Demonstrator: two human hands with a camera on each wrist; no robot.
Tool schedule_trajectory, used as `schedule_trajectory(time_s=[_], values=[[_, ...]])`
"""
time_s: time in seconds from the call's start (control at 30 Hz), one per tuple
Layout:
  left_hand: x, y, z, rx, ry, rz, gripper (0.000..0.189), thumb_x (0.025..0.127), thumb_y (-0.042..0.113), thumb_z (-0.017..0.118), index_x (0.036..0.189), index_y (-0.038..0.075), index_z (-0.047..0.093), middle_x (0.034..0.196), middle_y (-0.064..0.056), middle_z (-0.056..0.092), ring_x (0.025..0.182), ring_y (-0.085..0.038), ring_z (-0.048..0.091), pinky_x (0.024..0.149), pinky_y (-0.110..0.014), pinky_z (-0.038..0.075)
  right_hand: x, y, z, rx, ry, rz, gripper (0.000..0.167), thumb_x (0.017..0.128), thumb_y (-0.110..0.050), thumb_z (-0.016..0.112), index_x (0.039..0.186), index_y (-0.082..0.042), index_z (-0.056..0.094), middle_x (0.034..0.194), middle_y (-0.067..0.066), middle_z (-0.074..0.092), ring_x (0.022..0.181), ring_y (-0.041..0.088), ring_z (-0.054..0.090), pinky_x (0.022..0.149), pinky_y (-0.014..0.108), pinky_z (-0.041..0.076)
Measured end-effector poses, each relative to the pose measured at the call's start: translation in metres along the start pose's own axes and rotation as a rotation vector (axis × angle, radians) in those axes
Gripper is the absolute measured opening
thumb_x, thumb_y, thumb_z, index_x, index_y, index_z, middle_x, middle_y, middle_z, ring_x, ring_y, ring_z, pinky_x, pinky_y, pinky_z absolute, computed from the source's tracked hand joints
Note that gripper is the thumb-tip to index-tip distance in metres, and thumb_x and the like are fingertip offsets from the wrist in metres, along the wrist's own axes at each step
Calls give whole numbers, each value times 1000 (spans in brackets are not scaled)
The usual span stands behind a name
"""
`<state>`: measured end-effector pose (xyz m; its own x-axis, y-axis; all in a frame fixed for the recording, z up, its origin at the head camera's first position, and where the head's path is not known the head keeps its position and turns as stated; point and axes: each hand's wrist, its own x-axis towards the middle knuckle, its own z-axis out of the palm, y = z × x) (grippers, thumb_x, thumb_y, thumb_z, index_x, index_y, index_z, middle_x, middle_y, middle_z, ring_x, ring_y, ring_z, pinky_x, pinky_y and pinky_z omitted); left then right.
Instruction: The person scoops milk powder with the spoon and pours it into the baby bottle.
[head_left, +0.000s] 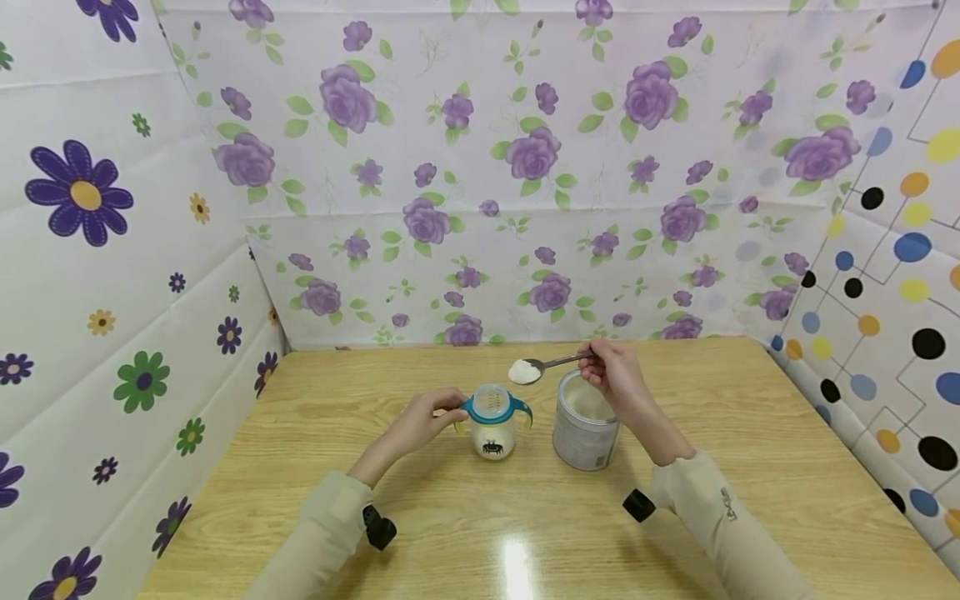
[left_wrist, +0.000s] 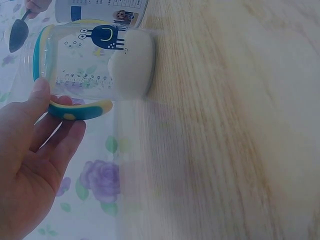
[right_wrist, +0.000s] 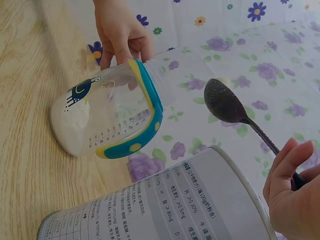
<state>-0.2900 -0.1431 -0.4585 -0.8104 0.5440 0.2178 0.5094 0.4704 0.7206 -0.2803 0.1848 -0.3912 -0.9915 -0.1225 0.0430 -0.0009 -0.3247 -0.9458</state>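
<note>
A clear baby bottle [head_left: 493, 435] with a teal and yellow two-handled collar stands upright on the table, white powder [left_wrist: 134, 65] heaped at its bottom. My left hand [head_left: 429, 419] grips its left handle [left_wrist: 82, 111], thumb on the collar. In my right hand [head_left: 621, 382] is a dark metal spoon [right_wrist: 225, 102], held by the end of its handle. White powder [head_left: 522, 372] is piled in the spoon's bowl, which hangs above and slightly right of the bottle's open mouth. Just right of the bottle stands an open tin [head_left: 581, 440], below my right hand.
The wooden table [head_left: 450, 533] runs back to a flower-patterned sheet [head_left: 480, 208]. Patterned sheets also line the left and right sides. A small black device [head_left: 379, 528] sits at my left wrist and another black device [head_left: 639, 505] at my right.
</note>
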Motion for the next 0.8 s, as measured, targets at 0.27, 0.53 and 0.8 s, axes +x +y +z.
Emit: schedule_trajectory(time_s=[0.27,0.53,0.8], values=[[0,-1,0,0,3,1,10,96,19,61,104,21,67,100,-1,72,99,-17,68,82,-31,55,1,3,4,2,-19,31,35,107,-16,36,87,-4,63,66,-2,64,54,4,57,49,11,46],[0,2,-1,2,0,6,10,96,18,60,104,18,67,102,-4,72,101,-22,68,83,-34,56,1,4,6,-45,-45,25,36,107,-17,35,89,-6,64,67,-3,64,55,4,57,49,12,47],[-1,3,-1,-2,0,14,10,96,19,60,103,18,66,102,-5,72,100,-22,68,81,-33,57,1,7,7,-77,-72,16,36,107,-17,35,93,-2,64,68,-1,64,56,5,58,49,13,47]])
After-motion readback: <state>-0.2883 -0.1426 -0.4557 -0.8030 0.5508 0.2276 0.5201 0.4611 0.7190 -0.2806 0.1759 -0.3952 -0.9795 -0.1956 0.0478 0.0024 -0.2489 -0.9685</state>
